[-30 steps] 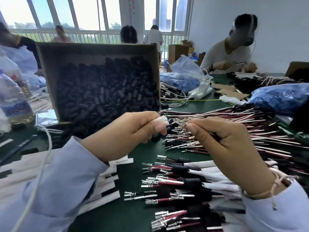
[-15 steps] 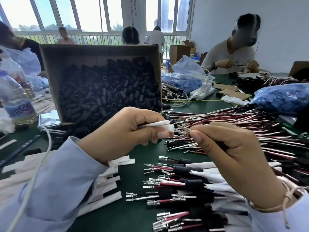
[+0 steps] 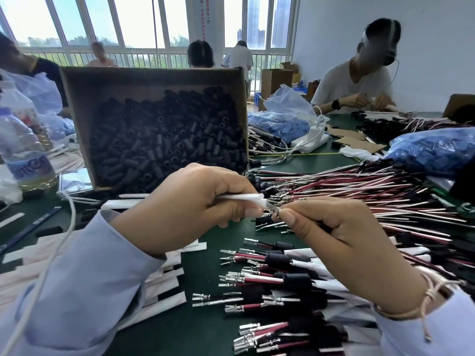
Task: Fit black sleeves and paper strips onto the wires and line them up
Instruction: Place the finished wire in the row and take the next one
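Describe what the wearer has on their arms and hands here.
Both arms wear long, pale blue sleeves: the left sleeve and right sleeve end in plain cuffs at the wrists. The left hand and right hand are bare, no gloves or rings visible. A thin, knotted beige cord bracelet circles the right wrist. A white cable trails over the left sleeve.

left hand (image 3: 195,209) | fingers (image 3: 237,183) curled, pinching; right hand (image 3: 344,245) | fingers curled, pinching

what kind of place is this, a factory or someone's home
Most likely a small wire-assembly workshop: a cardboard box full of black sleeves, a heap of red and white wires with metal terminals on the green table, and another person seated opposite doing similar handwork.
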`<state>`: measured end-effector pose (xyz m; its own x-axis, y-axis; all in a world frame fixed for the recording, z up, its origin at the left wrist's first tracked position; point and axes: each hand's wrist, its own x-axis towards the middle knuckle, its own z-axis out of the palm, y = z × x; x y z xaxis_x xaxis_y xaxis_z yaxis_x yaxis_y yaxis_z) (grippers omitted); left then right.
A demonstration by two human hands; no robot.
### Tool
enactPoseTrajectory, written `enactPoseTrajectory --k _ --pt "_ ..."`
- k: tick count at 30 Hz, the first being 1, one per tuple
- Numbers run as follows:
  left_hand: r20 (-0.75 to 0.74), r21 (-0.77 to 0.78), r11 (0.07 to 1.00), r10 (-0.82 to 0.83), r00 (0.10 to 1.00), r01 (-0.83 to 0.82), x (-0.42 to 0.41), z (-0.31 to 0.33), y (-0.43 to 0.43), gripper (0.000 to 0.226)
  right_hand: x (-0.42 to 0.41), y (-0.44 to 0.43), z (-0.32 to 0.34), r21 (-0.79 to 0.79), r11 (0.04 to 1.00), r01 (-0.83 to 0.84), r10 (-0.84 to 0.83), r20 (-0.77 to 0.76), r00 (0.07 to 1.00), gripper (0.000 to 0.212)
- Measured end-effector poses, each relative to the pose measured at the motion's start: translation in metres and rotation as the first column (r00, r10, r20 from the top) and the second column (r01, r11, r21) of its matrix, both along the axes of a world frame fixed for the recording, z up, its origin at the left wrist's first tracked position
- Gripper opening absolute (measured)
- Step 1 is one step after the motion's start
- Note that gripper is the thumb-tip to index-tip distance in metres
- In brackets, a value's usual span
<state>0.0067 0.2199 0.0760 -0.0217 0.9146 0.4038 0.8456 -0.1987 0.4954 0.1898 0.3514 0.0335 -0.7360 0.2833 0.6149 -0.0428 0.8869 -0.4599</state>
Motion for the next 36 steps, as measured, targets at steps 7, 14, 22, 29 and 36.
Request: enactPoseTrajectory --k 7,14,22,29,36 --pt "-0.155 -0.054 0.998 0.018 0.988 -0.026 0.004 0.004 -0.003 0.027 0.0 0.0 0.003 -0.068 0.997 -0.035 0.039 0.067 0.997 0.048" --pt "-0.518 -0.084 0.982 0.103 0.849 -0.17 0.038 -0.028 0.009 0.03 -0.004 0.0 -0.002 -0.299 0.954 -0.016 0.126 0.355 0.926 0.028" --pt "-0.516 -0.018 0.992 0.1 0.851 -0.128 0.032 -0.027 0.022 0.037 0.02 0.03 0.019 -0.138 0.982 -0.132 0.186 0.525 0.831 0.013" --pt "-0.51 0.05 0.969 0.233 0.828 -0.242 0.021 -0.007 0.027 0.041 0.024 0.041 0.023 -0.068 0.998 0.013 0.017 0.413 0.911 0.037" --pt "-0.408 0.026 0.967 0.24 0.881 -0.252 0.03 0.003 0.039 0.054 0.02 0.024 0.023 -0.077 0.997 0.032 -0.018 0.18 0.984 0.014"
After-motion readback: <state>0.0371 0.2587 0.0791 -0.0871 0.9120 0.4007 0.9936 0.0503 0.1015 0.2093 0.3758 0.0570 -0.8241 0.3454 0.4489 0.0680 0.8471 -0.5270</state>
